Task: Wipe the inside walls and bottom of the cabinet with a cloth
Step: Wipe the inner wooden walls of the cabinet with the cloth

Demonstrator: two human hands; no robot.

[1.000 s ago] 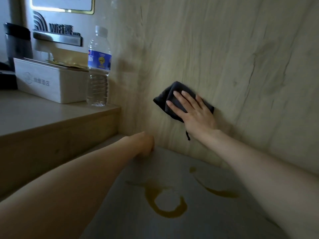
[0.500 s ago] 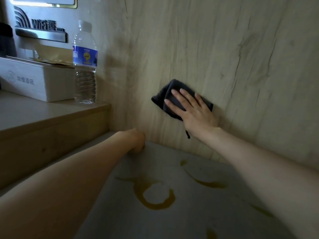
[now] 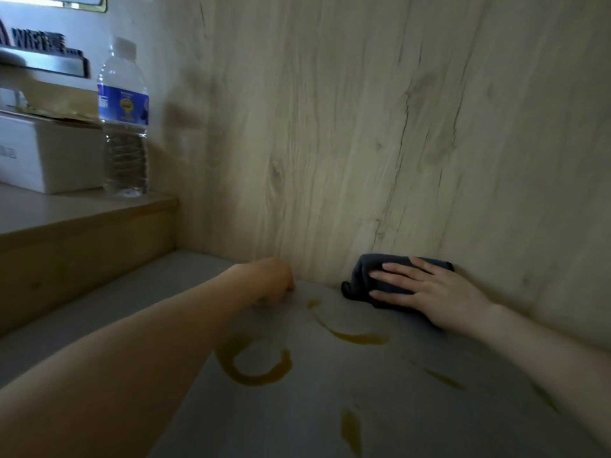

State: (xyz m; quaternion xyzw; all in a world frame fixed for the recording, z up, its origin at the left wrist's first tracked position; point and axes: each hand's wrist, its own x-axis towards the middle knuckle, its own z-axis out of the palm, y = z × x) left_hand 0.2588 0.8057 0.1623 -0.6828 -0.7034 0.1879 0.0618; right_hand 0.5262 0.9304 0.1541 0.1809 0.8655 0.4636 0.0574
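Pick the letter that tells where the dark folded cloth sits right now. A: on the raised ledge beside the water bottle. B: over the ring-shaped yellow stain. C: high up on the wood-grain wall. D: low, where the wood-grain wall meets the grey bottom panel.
D: the right hand presses the dark folded cloth with flat fingers into the corner where the wood-grain wall meets the grey bottom panel.

Two bare forearms, sleeveless, hands ungloved and ringless.

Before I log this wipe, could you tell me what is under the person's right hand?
Under the right hand lies a dark cloth, pressed flat where the wooden wall meets the grey cabinet bottom. Whether any stain lies beneath the cloth is hidden.
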